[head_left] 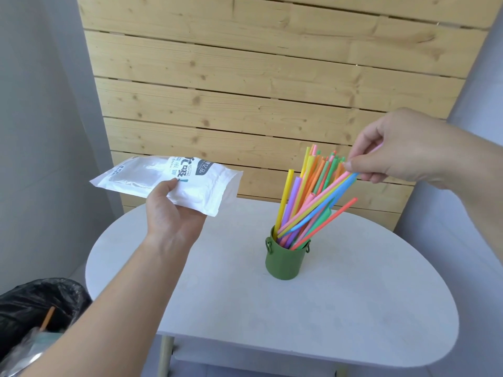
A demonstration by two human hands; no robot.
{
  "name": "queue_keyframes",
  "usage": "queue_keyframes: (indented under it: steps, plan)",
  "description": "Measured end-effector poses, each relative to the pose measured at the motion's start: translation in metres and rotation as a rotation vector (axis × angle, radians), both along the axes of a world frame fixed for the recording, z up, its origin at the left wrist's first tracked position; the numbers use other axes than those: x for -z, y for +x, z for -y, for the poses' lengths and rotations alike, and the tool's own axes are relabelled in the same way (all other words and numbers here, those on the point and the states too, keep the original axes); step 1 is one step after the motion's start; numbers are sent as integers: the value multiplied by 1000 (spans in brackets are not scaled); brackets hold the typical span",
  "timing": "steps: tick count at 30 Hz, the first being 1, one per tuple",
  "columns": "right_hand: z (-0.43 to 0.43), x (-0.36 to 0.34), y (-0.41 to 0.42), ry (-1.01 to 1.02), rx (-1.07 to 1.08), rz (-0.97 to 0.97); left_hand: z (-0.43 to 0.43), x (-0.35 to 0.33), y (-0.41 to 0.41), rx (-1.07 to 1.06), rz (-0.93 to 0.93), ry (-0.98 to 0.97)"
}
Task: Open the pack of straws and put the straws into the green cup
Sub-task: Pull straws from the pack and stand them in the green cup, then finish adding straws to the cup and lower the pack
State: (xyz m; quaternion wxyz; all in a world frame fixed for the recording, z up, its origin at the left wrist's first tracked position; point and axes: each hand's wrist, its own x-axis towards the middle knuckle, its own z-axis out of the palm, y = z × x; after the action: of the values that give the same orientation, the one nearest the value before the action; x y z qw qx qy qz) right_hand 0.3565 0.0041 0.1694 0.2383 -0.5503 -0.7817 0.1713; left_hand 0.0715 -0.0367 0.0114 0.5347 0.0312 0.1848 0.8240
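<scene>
black bin [40, 308] sits left of table [217, 308] — straws [307, 202] crowd cup [285, 263].

A single head-worn wide-angle view looks forward and down from above the near edge of the white table [353, 308], close enough that both forearms reach in from the bottom left and right edges. It faces a wooden slat wall [245, 77] just behind the table, whose planks bow with the lens. A black-lined bin [35, 303] sits at the lower left corner
</scene>
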Motion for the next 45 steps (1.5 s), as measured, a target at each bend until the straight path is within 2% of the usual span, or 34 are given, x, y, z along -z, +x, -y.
queue_keyframes:
  steps: [12,31,39,41,43,45]
  plan:
    - [-28,17,-51,-115,-64,196,2,-5,1,-9,-16,17]
    - [-35,44,-61,-121,-107,317,0,-4,2,-3,-19,35]
    - [-22,32,-51,165,-13,351,2,-5,2,2,-38,30]
    - [-12,30,-49,356,27,278,3,-6,3,8,-36,40]
    - [8,30,-53,563,-8,46,5,-8,5,30,-47,57]
    - [29,39,-61,529,-57,-173,9,-11,5,52,-65,73]
